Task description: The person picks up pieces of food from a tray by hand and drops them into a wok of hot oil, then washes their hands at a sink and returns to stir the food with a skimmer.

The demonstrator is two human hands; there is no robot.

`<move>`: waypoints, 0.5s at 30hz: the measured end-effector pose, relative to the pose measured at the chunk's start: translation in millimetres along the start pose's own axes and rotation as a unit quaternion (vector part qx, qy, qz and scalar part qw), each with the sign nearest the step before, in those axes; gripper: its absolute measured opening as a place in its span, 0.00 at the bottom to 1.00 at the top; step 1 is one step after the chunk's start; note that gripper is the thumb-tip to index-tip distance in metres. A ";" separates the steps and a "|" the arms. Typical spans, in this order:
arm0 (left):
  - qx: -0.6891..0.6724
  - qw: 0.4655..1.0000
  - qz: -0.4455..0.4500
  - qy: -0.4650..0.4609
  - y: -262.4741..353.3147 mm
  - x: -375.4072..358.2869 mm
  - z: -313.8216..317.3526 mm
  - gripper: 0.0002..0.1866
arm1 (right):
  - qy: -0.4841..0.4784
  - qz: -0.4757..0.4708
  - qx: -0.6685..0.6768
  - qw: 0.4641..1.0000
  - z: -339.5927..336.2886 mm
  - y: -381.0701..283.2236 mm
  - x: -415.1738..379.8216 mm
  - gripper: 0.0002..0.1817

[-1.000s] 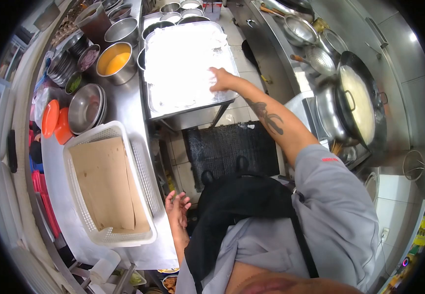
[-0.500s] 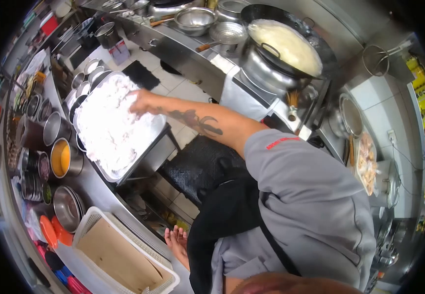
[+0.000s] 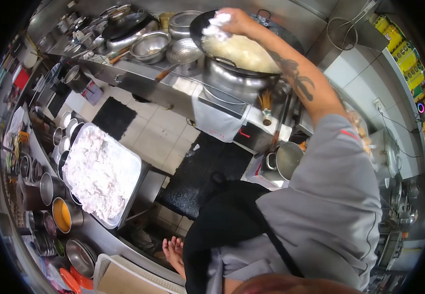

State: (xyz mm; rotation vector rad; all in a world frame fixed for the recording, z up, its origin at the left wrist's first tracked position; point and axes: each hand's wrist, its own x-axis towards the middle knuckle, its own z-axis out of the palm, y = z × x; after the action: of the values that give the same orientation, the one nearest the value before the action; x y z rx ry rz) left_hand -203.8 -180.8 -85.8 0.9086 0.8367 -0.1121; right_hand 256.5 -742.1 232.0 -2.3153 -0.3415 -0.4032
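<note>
My right hand [image 3: 229,22] is over the far left rim of the large black wok [image 3: 203,36], its fingers closed around a clump of white-coated pieces [image 3: 216,28]. Under it, pale foamy liquid [image 3: 242,54] fills the wok. Low in the view, beside my black apron, my left hand [image 3: 173,251] is held palm up with its fingers apart and nothing in it. A metal tray [image 3: 133,164] on the left counter holds a heap of white-coated pieces [image 3: 97,171].
Metal bowls and a pot of orange liquid [image 3: 62,215] line the left counter. A strainer [image 3: 184,51], a steel bowl [image 3: 151,46] and a bamboo brush [image 3: 266,108] are near the wok. A steel pot [image 3: 289,159] is at centre right. A white basket [image 3: 105,264] stands lower left.
My right hand has moved from the heap in the tray up to the wok, carrying a white clump. The view has turned toward the stove, and my left hand remains low beside the apron.
</note>
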 end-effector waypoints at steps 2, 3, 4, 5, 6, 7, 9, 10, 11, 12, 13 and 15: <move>0.013 1.000 0.003 -0.004 4.8 5.5 18.2 0.18 | -0.024 0.052 -0.105 0.993 -8.3 24.6 -21.9 0.22; 0.017 1.000 0.005 -0.003 6.8 6.5 28.2 0.18 | -0.015 0.087 -0.160 0.983 -6.2 46.1 -30.5 0.19; 0.025 1.000 0.010 0.004 12.3 2.2 44.1 0.18 | -0.061 0.166 -0.181 0.968 -2.1 64.2 -34.2 0.22; 0.019 1.000 0.012 0.001 9.6 4.3 49.7 0.19 | -0.061 0.146 -0.223 0.962 3.9 107.5 -36.1 0.23; 0.014 1.000 0.012 -0.002 7.9 6.4 52.9 0.19 | -0.083 0.161 -0.225 0.957 9.6 122.3 -40.9 0.24; 0.008 1.000 0.014 -0.002 5.5 6.9 55.5 0.19 | -0.091 0.067 -0.227 0.967 18.5 184.3 -39.6 0.27; 0.007 1.000 0.006 0.021 -0.2 1.9 61.5 0.19 | -0.090 0.130 -0.261 0.952 15.9 190.7 -36.4 0.30; 0.009 0.999 0.003 0.033 -1.5 -1.7 66.2 0.19 | -0.051 0.097 -0.330 0.938 6.9 213.5 -23.9 0.32; 0.013 0.999 -0.001 0.044 -3.2 -6.3 68.2 0.19 | -0.007 0.069 -0.397 0.915 -2.0 236.3 -11.3 0.34; 0.012 0.999 0.003 0.050 -7.1 -9.6 67.1 0.19 | -0.027 0.195 -0.383 0.902 -23.4 140.2 1.3 0.30; 0.010 0.998 0.002 0.057 -11.3 -10.5 65.0 0.20 | 0.069 -0.089 -0.438 0.892 -57.3 225.8 38.3 0.35; 0.005 0.997 0.003 0.072 -17.6 -11.1 56.4 0.20 | 0.090 0.011 -0.420 0.903 -78.1 82.1 57.0 0.28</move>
State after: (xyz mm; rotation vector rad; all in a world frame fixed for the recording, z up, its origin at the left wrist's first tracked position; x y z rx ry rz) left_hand -185.4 -236.1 -71.0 0.9371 0.9667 -0.0458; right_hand 323.6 -847.4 254.1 -3.0735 -0.0331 -0.8817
